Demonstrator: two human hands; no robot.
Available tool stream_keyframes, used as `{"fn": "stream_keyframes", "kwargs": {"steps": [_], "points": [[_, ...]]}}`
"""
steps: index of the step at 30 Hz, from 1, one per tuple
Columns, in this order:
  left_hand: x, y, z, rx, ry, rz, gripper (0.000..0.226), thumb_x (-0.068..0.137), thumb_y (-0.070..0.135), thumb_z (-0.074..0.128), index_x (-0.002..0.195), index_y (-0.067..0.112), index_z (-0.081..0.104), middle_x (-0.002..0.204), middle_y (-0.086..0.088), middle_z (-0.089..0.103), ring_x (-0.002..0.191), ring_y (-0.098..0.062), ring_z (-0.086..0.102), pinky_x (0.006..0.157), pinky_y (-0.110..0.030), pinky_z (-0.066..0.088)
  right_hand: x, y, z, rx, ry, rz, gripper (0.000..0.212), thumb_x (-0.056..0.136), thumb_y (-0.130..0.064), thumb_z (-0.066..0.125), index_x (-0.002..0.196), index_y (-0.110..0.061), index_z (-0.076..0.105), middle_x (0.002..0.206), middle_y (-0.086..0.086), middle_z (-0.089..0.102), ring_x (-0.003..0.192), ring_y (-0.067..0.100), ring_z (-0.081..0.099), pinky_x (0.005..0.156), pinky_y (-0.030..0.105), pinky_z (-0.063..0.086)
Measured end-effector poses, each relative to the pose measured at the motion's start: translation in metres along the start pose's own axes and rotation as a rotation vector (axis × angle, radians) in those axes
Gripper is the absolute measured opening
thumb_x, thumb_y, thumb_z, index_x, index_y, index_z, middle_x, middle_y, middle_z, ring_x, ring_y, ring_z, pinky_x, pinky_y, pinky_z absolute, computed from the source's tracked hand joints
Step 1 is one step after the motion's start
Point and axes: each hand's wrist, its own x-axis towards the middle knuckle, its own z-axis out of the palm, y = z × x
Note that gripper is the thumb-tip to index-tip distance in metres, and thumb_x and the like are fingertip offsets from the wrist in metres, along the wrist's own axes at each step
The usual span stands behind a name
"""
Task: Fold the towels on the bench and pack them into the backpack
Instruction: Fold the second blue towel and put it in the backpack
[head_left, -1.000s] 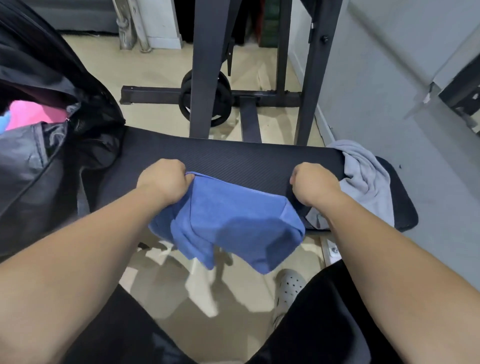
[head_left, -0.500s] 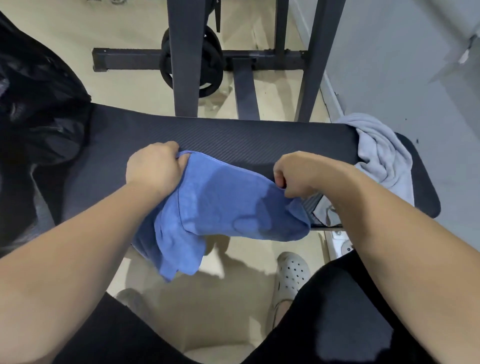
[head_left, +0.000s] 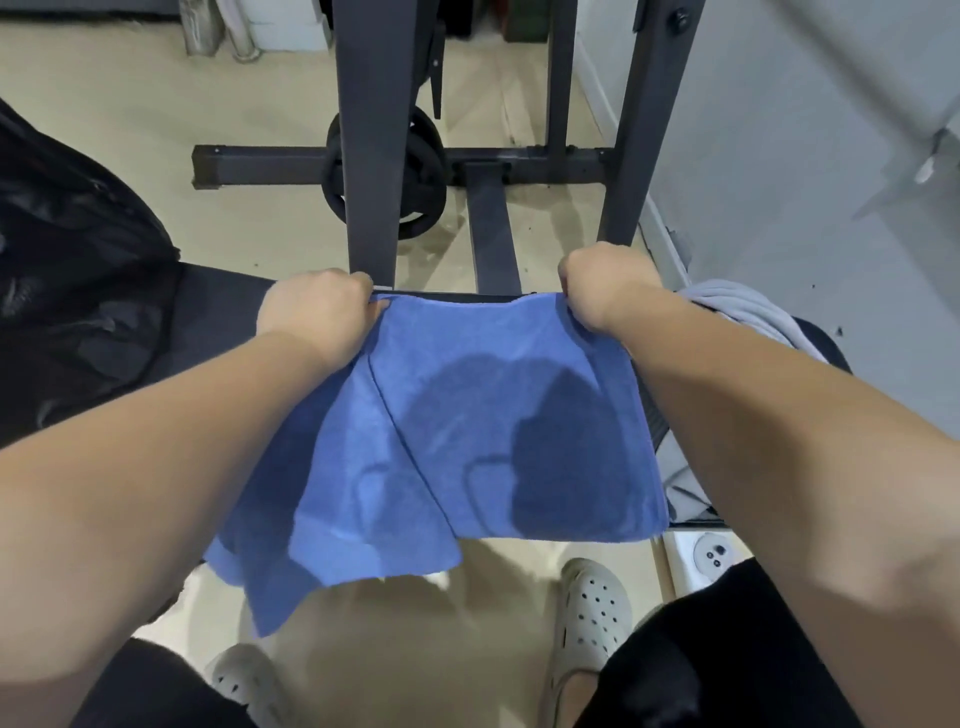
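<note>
Both hands, left hand (head_left: 317, 306) and right hand (head_left: 605, 288), pinch blue towel (head_left: 467, 426) top corners mid-frame; keep edge taut, corners aligned before folding.

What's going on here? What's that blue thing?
A person is folding a blue towel on a black bench. The left hand and right hand each hold one of its far corners, and its near edge hangs off the bench. A grey towel lies crumpled at the right end, not yet folded. The black backpack sits at the left.
</note>
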Motion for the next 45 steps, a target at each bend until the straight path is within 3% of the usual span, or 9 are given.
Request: {"fn": "stream_keyframes", "kwargs": {"steps": [4,8,12,16,20,29,37,42,45], "points": [[0.018,-0.001,-0.003,-0.002,-0.013,-0.023,0.038,0.105,0.045,0.036,0.093,0.013,0.053,0.089,-0.010,0.057,0.079,-0.033,0.051,0.064,-0.037,0.039,-0.004,0.001,0.005,0.037,0.156,0.095,0.022,0.085,0.001,0.050,0.100,-0.013,0.055,0.091,0.010,0.057,0.087,0.034,0.051,0.072,0.040,0.041],[0.010,0.009,0.002,0.074,0.017,-0.051,0.039,0.101,0.050,0.041,0.114,0.015,0.052,0.111,-0.012,0.058,0.100,-0.035,0.052,0.079,-0.044,0.040,-0.023,-0.020,0.009,0.183,0.371,0.133,0.041,0.094,-0.037,0.054,0.133,-0.024,0.050,0.127,0.010,0.051,0.120,0.036,0.042,0.101,0.051,0.031],[-0.022,0.038,0.000,-0.105,0.066,-0.077,0.044,0.100,0.047,0.037,0.129,0.017,0.050,0.131,-0.009,0.051,0.119,-0.036,0.045,0.095,-0.054,0.034,-0.057,-0.075,0.032,0.401,0.176,0.122,0.075,0.098,-0.067,0.024,0.161,-0.030,0.008,0.168,0.010,0.006,0.154,0.038,-0.002,0.119,0.062,-0.005],[-0.066,0.058,0.000,-0.263,0.057,-0.118,0.058,0.101,0.051,0.035,0.150,0.022,0.035,0.164,-0.003,0.024,0.150,-0.031,0.017,0.113,-0.069,0.014,-0.081,-0.083,0.071,0.421,0.109,0.248,0.089,0.092,-0.078,0.013,0.161,-0.027,-0.008,0.168,0.016,-0.011,0.152,0.042,-0.014,0.118,0.068,-0.007],[-0.099,0.054,0.017,-0.256,-0.087,-0.145,0.081,0.093,0.074,0.017,0.160,0.028,0.009,0.169,0.001,-0.006,0.154,-0.030,-0.009,0.115,-0.070,-0.001,-0.079,-0.060,0.079,0.386,0.054,0.273,0.095,0.084,-0.088,0.008,0.160,-0.035,-0.009,0.168,0.014,-0.014,0.153,0.040,-0.015,0.117,0.067,-0.010],[-0.076,0.037,0.034,-0.096,-0.207,0.108,0.094,0.081,0.090,0.005,0.158,0.038,-0.008,0.167,0.004,-0.018,0.154,-0.023,-0.016,0.119,-0.063,-0.010,-0.079,-0.001,0.083,0.355,-0.037,0.281,0.102,0.072,-0.098,0.008,0.158,-0.045,-0.009,0.168,0.006,-0.018,0.153,0.034,-0.018,0.119,0.063,-0.011],[-0.059,0.020,0.022,0.013,-0.223,0.324,0.099,0.076,0.089,-0.004,0.159,0.036,-0.003,0.169,0.001,-0.008,0.155,-0.023,-0.008,0.122,-0.058,-0.006,-0.082,0.008,0.083,0.380,-0.023,0.260,0.103,0.071,-0.098,0.010,0.158,-0.046,-0.006,0.168,0.006,-0.016,0.153,0.033,-0.019,0.119,0.063,-0.012],[-0.101,0.009,0.009,-0.166,0.044,0.070,0.066,0.092,0.063,0.035,0.144,0.024,0.046,0.157,-0.010,0.037,0.143,-0.037,0.034,0.114,-0.060,0.024,-0.083,0.004,0.079,0.278,0.011,0.310,0.096,0.081,-0.090,0.015,0.160,-0.038,0.003,0.169,0.009,-0.001,0.155,0.034,-0.008,0.119,0.065,-0.008],[-0.133,-0.026,0.007,-0.228,0.196,-0.159,0.047,0.094,0.041,0.052,0.131,0.014,0.057,0.129,-0.016,0.058,0.110,-0.043,0.052,0.089,-0.054,0.047,-0.085,-0.017,0.060,0.364,0.214,0.207,0.074,0.092,-0.069,0.043,0.154,-0.029,0.035,0.159,0.006,0.035,0.148,0.032,0.024,0.120,0.056,0.019]]}}
